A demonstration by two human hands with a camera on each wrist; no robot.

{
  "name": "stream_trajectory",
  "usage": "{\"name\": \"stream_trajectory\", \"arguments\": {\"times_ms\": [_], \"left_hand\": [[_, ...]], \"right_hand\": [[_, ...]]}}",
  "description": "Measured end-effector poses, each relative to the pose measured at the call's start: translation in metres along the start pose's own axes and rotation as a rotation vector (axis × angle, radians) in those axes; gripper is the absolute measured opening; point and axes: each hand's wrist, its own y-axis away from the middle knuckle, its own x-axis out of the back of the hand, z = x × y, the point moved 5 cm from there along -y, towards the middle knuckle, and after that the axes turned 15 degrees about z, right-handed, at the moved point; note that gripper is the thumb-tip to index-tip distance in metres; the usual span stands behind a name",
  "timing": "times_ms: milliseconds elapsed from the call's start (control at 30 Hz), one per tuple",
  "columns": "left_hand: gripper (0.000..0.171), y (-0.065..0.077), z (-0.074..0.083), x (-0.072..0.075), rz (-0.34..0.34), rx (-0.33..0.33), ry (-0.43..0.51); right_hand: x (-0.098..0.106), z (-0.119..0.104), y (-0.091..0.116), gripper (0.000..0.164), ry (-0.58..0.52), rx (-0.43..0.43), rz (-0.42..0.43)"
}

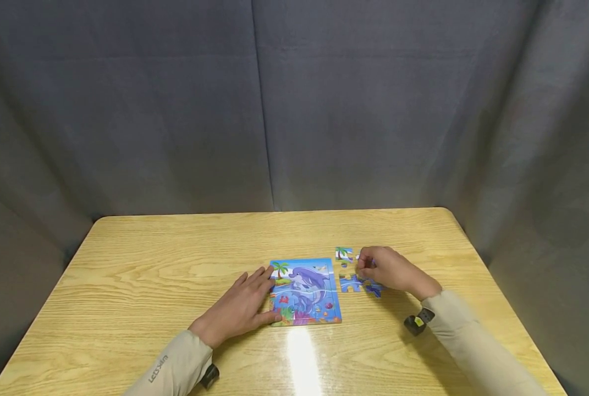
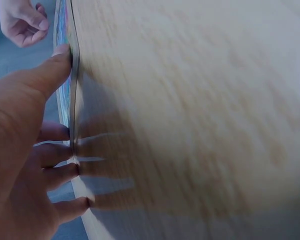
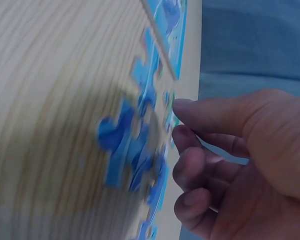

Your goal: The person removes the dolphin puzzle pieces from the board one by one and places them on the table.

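Observation:
A square jigsaw puzzle [image 1: 306, 291] with dolphins, a palm tree and coral lies flat on the table. My left hand [image 1: 241, 309] spreads along its left side, fingertips at the edge and thumb at the lower left corner. The left wrist view shows the thumb [image 2: 61, 57] against the puzzle's rim. Right of the puzzle lie several loose jigsaw pieces [image 1: 350, 284], mostly blue, one with a palm tree [image 1: 343, 252]. My right hand [image 1: 390, 269] hovers over them with bent fingers. In the right wrist view, thumb and index fingertips stand apart above the blue pieces [image 3: 122, 145], nothing visible between them.
The wooden table [image 1: 175, 247] has a rounded far corner on each side. Grey curtains [image 1: 269, 110] hang behind it and on both sides. A bright light reflection shows on the tabletop just in front of the puzzle.

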Motion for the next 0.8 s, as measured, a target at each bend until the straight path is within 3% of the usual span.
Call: {"name": "stream_trajectory", "arguments": {"times_ms": [200, 500, 800], "left_hand": [[0.075, 0.000, 0.000, 0.000, -0.001, 0.004, -0.002], [0.075, 0.000, 0.000, -0.001, 0.000, -0.002, -0.005], [0.075, 0.000, 0.000, 0.000, 0.001, 0.002, -0.007]], "right_hand": [[-0.016, -0.018, -0.005, 0.002, -0.015, 0.035, -0.065], [-0.035, -0.038, -0.007, 0.016, 0.017, 0.136, -0.121], [-0.049, -0.047, -0.011, 0.027, 0.010, 0.105, -0.170]]}}
